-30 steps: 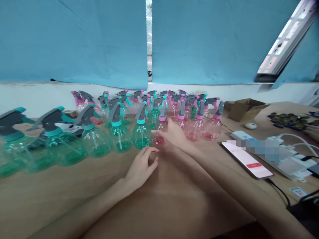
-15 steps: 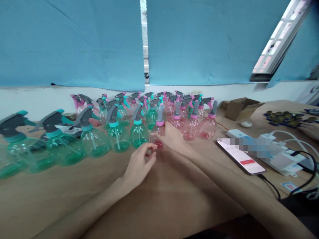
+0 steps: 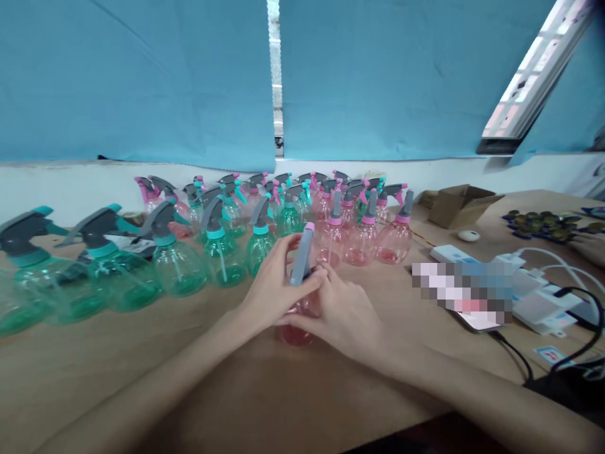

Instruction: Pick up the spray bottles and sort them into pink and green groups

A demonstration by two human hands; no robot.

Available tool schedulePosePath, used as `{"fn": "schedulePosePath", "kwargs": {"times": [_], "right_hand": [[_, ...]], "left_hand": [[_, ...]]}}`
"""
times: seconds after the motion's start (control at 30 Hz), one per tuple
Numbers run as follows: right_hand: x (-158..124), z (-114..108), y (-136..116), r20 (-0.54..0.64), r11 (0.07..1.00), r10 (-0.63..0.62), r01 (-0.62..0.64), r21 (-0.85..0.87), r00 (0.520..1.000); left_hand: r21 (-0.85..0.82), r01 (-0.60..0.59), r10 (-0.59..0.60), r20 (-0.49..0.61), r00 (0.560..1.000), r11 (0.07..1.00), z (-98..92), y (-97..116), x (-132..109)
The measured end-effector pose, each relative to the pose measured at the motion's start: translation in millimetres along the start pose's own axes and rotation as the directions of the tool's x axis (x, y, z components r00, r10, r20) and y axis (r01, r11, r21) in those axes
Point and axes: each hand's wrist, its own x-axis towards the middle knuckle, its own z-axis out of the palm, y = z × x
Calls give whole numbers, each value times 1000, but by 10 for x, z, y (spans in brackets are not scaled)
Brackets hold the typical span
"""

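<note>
Between my two hands a pink spray bottle (image 3: 297,334) with a grey trigger head stands upright near the middle of the brown table (image 3: 227,391). My left hand (image 3: 274,277) is wrapped round its neck and sprayer from the left. The fingers of my right hand (image 3: 347,309) grip the bottle's body from the right, the thumb low across its front. Green spray bottles (image 3: 179,268) with teal collars line up to the left. Several pink spray bottles (image 3: 362,243) stand just behind and to the right.
More mixed bottles stand at the back by the wall. On the right are a phone (image 3: 482,321), a power strip (image 3: 454,254) with chargers and cables, a white round object (image 3: 467,236), an open cardboard box (image 3: 460,208) and another person's hand (image 3: 588,247) beside small dark-and-gold pieces (image 3: 539,224).
The pink bottle has come towards me out of the front row, in my right hand. My left hand has moved up and right and closed round its neck.
</note>
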Motion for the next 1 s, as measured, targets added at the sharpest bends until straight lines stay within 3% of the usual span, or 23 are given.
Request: {"fn": "schedulePosePath", "kwargs": {"times": [0.1, 0.23, 0.33, 0.43, 0.53, 0.63, 0.73, 1.0], "right_hand": [[-29, 105, -70, -11, 999, -18, 19, 47, 1000], [0, 172, -119, 2, 983, -30, 29, 183, 1000], [62, 57, -77, 109, 929, -79, 33, 369, 991], [139, -79, 90, 229, 865, -198, 60, 499, 953], [204, -41, 373, 270, 903, -249, 122, 412, 930], [228, 177, 672, 247, 954, -214, 147, 263, 945], [210, 410, 863, 220, 954, -229, 173, 245, 948], [168, 597, 867, 194, 939, -284, 232, 256, 939]], "left_hand": [[-102, -17, 17, -5, 1000, 995, 9, 51, -25], [-111, 50, -56, -48, 997, 993, -51, 38, -59], [-137, 78, -90, -81, 993, 987, -138, -35, -74], [-126, 106, -118, -97, 988, 986, -220, -128, -83], [-97, 106, -115, -99, 988, 990, -260, -180, -78], [-88, 76, -84, -93, 992, 993, -246, -181, -59], [-96, 61, -69, -80, 994, 994, -206, -174, -30], [-130, 62, -67, -30, 997, 990, -123, -208, 59]]}}
